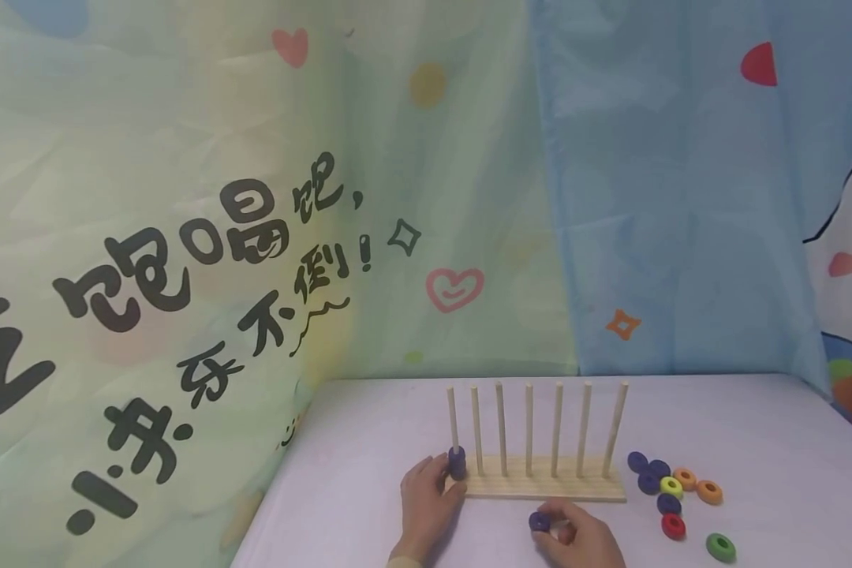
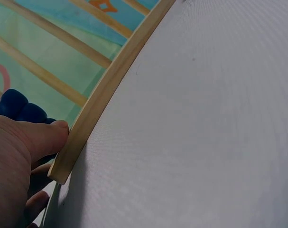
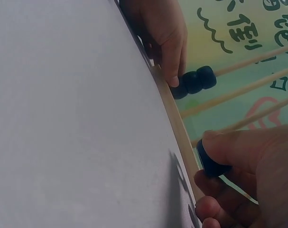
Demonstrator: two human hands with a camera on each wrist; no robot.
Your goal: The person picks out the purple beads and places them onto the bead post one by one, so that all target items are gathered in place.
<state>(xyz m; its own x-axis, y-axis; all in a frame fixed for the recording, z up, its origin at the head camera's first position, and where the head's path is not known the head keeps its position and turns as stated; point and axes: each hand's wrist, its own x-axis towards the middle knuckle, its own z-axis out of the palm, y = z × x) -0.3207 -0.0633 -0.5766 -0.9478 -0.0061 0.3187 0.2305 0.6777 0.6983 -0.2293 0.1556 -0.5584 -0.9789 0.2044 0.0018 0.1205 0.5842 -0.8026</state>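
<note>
A wooden peg stand (image 1: 547,490) with a row of upright pegs sits on the table. Dark blue ring beads (image 1: 457,463), three visible in the right wrist view, are stacked on its leftmost peg. My left hand (image 1: 428,505) grips the stand's left end, its thumb (image 2: 51,135) against the lowest of those beads; part of its fingers is hidden behind the base. In front of the base, my right hand (image 1: 584,538) pinches another dark blue ring bead (image 3: 211,164) between thumb and fingers, apart from the pegs.
Right of the stand lie several loose ring beads: dark blue ones (image 1: 649,483), a yellow one (image 1: 663,487), orange ones (image 1: 710,500), a red one (image 1: 673,535) and a green one (image 1: 713,557). A printed curtain (image 1: 468,197) hangs behind the white table (image 1: 788,442).
</note>
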